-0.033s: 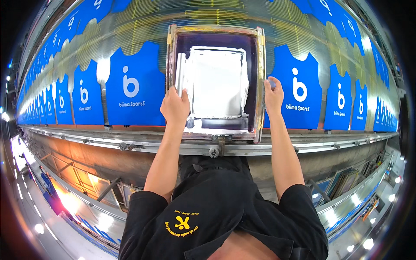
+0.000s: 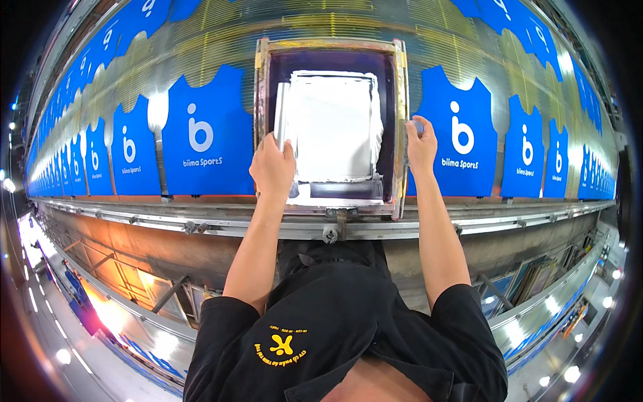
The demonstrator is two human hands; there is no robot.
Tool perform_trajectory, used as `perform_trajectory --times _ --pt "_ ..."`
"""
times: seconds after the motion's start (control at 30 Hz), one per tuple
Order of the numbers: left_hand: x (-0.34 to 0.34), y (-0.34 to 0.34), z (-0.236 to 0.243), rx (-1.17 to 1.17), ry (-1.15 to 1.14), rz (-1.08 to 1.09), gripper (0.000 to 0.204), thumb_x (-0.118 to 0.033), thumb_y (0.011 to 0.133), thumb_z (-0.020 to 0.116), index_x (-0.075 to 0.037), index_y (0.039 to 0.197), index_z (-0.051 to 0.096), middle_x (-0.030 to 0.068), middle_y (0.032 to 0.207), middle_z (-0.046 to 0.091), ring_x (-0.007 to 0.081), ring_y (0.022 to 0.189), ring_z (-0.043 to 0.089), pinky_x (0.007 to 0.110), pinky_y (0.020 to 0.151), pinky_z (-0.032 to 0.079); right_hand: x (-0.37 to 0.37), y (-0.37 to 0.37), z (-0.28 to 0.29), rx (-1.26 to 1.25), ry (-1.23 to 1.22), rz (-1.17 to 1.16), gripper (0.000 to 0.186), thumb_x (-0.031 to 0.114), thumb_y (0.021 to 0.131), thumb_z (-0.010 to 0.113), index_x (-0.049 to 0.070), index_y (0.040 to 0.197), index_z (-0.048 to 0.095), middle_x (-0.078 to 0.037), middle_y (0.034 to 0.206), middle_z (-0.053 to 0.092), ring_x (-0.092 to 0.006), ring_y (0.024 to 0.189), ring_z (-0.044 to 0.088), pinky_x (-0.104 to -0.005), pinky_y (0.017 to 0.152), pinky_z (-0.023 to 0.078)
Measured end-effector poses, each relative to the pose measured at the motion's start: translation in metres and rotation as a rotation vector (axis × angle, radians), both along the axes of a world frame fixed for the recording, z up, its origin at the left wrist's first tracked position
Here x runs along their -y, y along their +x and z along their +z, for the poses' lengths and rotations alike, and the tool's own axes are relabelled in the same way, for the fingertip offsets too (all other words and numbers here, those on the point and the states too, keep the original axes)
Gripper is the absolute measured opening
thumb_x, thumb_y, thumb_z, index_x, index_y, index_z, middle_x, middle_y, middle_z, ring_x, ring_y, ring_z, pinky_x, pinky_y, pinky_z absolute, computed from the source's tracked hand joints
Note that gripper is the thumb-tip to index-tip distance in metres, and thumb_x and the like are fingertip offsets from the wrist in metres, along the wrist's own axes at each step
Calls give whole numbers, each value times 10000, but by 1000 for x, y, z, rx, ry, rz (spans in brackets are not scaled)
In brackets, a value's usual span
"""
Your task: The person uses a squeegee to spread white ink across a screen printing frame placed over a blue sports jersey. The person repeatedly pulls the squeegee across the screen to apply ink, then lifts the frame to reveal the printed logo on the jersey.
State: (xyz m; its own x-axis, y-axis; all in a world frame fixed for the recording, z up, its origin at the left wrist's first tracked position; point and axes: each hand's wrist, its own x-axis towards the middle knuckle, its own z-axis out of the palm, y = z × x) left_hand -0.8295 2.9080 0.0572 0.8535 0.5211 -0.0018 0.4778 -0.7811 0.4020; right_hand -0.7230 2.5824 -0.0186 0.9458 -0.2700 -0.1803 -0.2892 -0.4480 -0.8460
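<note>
A framed printing screen lies in front of me, white ink spread over the middle of its dark mesh. My left hand is closed on a long silver squeegee standing along the inner left side of the screen. At the screen's right edge, my right hand is closed with thumb and fingers on the frame's side. Blue bib-shaped fabric pieces with white prints lie on either side, one at the left and one at the right.
A long translucent ribbed table carries rows of similar blue pieces, curving away to both sides. A metal rail with clamps runs along its near edge, against my body. Behind me are a second long table and stacked screen frames.
</note>
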Motion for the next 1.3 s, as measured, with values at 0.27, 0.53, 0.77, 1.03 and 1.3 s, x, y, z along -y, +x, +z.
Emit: perform_trajectory --times 0.27,0.53,0.77,1.03,1.3 --pt "33 -30 4 31 -86 -478 336 -219 933 769 -67 1228 715 98 1089 778 340 965 730 459 845 554 -4 7 -5 4 -19 -17 367 336 988 742 81 1251 725 -129 1051 767 -242 923 724 -382 864 564" --pt "-25 124 9 132 -44 -995 269 -140 869 762 -182 1134 788 36 1016 797 317 891 725 480 795 568 -6 7 6 5 -46 -9 344 303 1008 733 63 1255 719 -117 1031 759 -222 904 707 -367 850 560" --pt "-44 216 -2 -78 -151 -891 323 -278 895 801 -138 1185 782 71 1063 797 325 1016 721 460 906 570 -11 5 18 -140 -29 -49 340 284 1030 746 58 1281 707 -53 984 692 -128 844 611 -309 773 510" --pt "-51 227 -5 -255 -56 -799 369 -473 916 805 -126 1042 813 83 940 779 308 930 734 455 828 565 -74 112 61 538 -453 561 460 403 909 841 55 1196 751 -147 1164 742 -354 1172 664 -469 1045 473" --pt "-37 166 -23 -155 -12 -713 327 -485 802 866 -183 923 835 89 881 774 334 845 747 463 748 579 -109 86 47 403 -606 818 257 217 832 855 78 1005 726 -96 968 732 -345 948 664 -485 893 493"
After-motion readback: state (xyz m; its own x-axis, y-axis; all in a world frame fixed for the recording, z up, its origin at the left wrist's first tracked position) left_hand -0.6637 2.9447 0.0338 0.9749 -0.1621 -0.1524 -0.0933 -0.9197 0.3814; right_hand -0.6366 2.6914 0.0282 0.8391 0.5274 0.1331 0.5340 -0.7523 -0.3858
